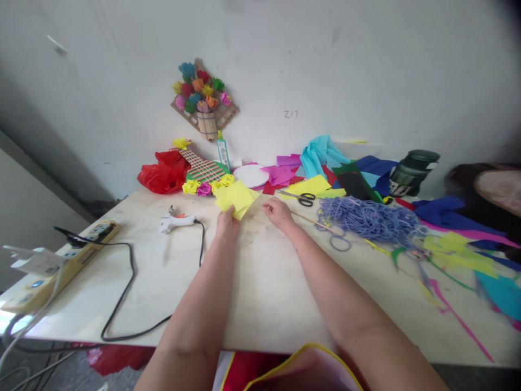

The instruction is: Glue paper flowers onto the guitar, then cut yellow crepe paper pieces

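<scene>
My left hand (228, 222) is closed on yellow crepe paper (235, 199), gripping its lower edge between thumb and fingers. The sheets are held up over the table in front of some paper flowers. To the right of the paper is my right hand (279, 213), its fingers curled together; whatever they pinch, if anything, is too small to make out. Just beyond that hand lie black-handled scissors (305, 199). A thin wooden stick (311, 220) shows beside my right wrist. On the left, a white glue gun (176, 222) rests on the table with its cord trailing toward me.
A power strip (77, 258) and cables occupy the table's left side. Toward the back stand a guitar-shaped craft (205, 169), a glue bottle (223, 152) and a white disc (251, 176). A bluish string bundle (366, 217), coloured paper and a dark green jar (413, 172) lie right.
</scene>
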`<act>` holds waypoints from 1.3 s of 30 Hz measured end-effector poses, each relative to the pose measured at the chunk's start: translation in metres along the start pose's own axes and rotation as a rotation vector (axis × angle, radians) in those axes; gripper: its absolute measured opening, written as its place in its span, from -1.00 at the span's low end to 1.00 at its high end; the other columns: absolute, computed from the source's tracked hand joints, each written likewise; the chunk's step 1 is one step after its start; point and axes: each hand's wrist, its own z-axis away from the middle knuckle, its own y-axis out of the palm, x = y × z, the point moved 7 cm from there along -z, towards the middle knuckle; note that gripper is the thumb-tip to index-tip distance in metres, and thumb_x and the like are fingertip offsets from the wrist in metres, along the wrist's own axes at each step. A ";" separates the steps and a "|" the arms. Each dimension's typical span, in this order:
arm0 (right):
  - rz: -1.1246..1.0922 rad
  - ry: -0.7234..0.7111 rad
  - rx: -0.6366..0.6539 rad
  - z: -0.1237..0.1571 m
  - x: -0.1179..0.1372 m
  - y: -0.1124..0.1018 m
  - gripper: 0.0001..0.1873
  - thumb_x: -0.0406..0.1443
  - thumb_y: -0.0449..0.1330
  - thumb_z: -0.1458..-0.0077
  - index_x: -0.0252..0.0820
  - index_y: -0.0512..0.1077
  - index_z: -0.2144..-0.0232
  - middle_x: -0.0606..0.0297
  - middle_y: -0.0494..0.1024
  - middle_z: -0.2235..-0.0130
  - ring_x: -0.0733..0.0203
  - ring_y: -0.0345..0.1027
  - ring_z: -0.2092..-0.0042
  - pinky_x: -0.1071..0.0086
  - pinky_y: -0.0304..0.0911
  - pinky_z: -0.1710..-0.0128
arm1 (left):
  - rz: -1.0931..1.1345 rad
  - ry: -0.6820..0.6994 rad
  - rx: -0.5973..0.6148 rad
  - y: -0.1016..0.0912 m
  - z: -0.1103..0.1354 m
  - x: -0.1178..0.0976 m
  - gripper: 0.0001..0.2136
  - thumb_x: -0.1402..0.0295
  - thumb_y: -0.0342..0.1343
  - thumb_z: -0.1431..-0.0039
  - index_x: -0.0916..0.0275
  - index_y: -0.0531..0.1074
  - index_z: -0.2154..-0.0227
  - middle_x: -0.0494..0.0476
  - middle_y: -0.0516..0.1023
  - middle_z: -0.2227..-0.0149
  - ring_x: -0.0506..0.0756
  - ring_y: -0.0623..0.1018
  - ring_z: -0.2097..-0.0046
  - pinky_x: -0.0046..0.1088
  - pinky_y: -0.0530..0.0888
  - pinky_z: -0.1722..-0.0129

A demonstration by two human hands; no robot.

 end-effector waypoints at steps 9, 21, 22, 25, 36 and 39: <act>0.061 -0.272 0.421 0.005 0.022 0.031 -0.92 -0.39 0.19 0.08 -0.18 0.50 0.51 0.32 0.49 0.37 0.30 0.32 0.29 0.49 0.12 0.34 | 0.046 0.027 -0.042 -0.002 0.006 -0.006 -0.70 0.64 -0.08 -0.05 0.30 0.34 0.16 0.15 0.48 0.16 0.07 0.45 0.08 -0.40 0.43 0.12; 0.398 -0.343 0.334 0.020 0.033 0.032 -0.78 -0.45 -0.02 -0.06 -0.26 0.43 0.38 0.15 0.44 0.29 0.19 0.23 0.20 0.40 0.12 0.30 | 0.111 0.008 -0.059 0.003 0.014 -0.008 -0.67 0.67 -0.11 -0.04 0.31 0.34 0.15 0.15 0.47 0.15 0.07 0.45 0.08 -0.39 0.44 0.13; 0.425 -0.311 0.314 0.020 0.030 0.032 -0.76 -0.48 -0.04 -0.05 -0.27 0.42 0.37 0.13 0.43 0.27 0.19 0.23 0.19 0.40 0.12 0.29 | 0.113 0.011 -0.062 0.003 0.015 -0.008 -0.67 0.67 -0.11 -0.04 0.32 0.33 0.15 0.15 0.47 0.15 0.07 0.45 0.08 -0.39 0.44 0.13; 0.428 -0.158 0.264 0.015 0.015 0.028 -0.76 -0.50 -0.03 -0.02 -0.27 0.42 0.36 0.12 0.43 0.26 0.18 0.23 0.18 0.40 0.14 0.27 | 0.116 0.007 -0.059 0.003 0.015 -0.009 -0.66 0.67 -0.12 -0.04 0.32 0.32 0.12 0.16 0.47 0.15 0.07 0.46 0.09 -0.38 0.44 0.13; 0.067 -0.223 0.420 0.026 0.016 0.010 -0.86 -0.45 0.10 0.03 -0.26 0.47 0.49 0.23 0.46 0.35 0.30 0.31 0.33 0.47 0.16 0.27 | 0.012 -0.001 -0.006 0.003 0.009 -0.007 -0.66 0.64 -0.11 -0.07 0.28 0.32 0.10 0.16 0.46 0.12 0.08 0.45 0.07 -0.36 0.43 0.11; 0.124 -0.255 0.480 0.028 0.022 0.011 -0.85 -0.44 0.10 0.02 -0.26 0.48 0.48 0.22 0.45 0.33 0.31 0.31 0.33 0.47 0.15 0.28 | 0.000 0.000 -0.006 0.003 0.010 -0.007 -0.67 0.63 -0.10 -0.07 0.28 0.32 0.11 0.16 0.47 0.13 0.09 0.45 0.08 -0.35 0.43 0.12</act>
